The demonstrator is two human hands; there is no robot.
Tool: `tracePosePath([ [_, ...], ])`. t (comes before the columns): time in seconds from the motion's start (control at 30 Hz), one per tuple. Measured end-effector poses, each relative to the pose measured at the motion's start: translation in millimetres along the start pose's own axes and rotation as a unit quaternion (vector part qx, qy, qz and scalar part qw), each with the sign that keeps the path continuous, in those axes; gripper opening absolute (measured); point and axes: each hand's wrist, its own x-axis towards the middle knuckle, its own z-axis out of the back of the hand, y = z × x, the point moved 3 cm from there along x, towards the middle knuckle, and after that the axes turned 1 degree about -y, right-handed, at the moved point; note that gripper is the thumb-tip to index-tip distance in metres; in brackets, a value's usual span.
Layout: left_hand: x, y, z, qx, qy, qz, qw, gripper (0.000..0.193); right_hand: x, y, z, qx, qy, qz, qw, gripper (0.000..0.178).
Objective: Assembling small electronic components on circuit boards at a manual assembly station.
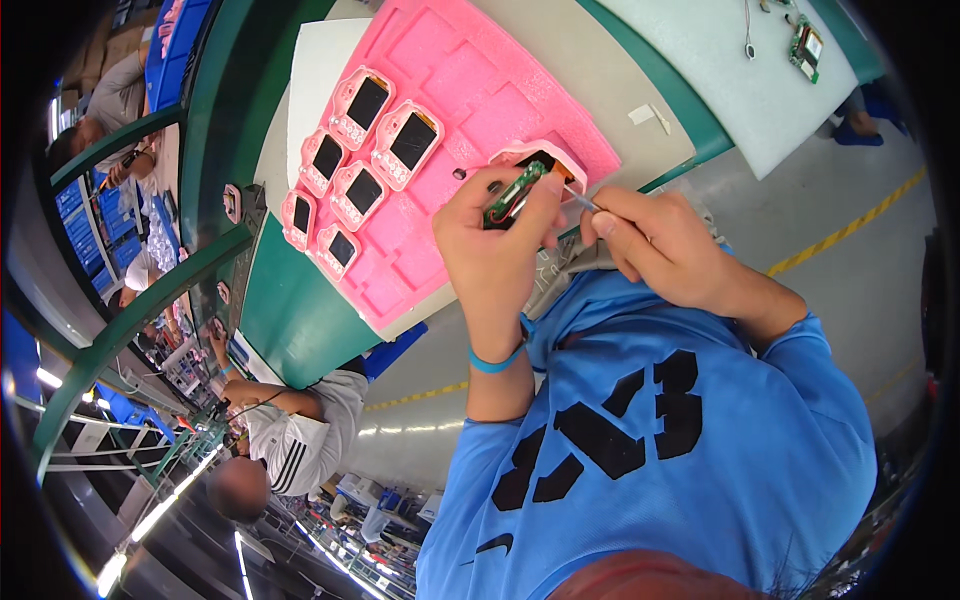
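My left hand [500, 220] is closed around a green circuit board [513, 196] with thin red wires, tilted up off the table. Just behind the board lies a pink casing [568, 160] at the near edge of the pink tray, partly covered by my fingers. Pinched in my right hand [660, 240] is a thin metal tool [581, 200], its tip by the board and casing; its exact kind is hard to make out. A small dark round part [459, 174] sits on the tray left of my left hand.
Several pink casings with dark screens [408, 138] lie on the left half of the pink tray [480, 80]. At the upper right, another circuit board [805, 50] rests on a white sheet [740, 95]. A co-worker [300, 430] sits at the lower left beyond the green table [300, 320].
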Motion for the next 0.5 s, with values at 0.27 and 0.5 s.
tracePosePath([
  [0.27,4,-21,12,-0.113,0.115,0.049,0.986,0.033,-5,13,53,-0.089,-0.079,0.024,0.993,0.027],
  [0.5,-7,-13,18,-0.119,0.094,-0.001,0.988,0.046,20,42,22,-0.270,-0.052,0.167,0.947,0.038],
])
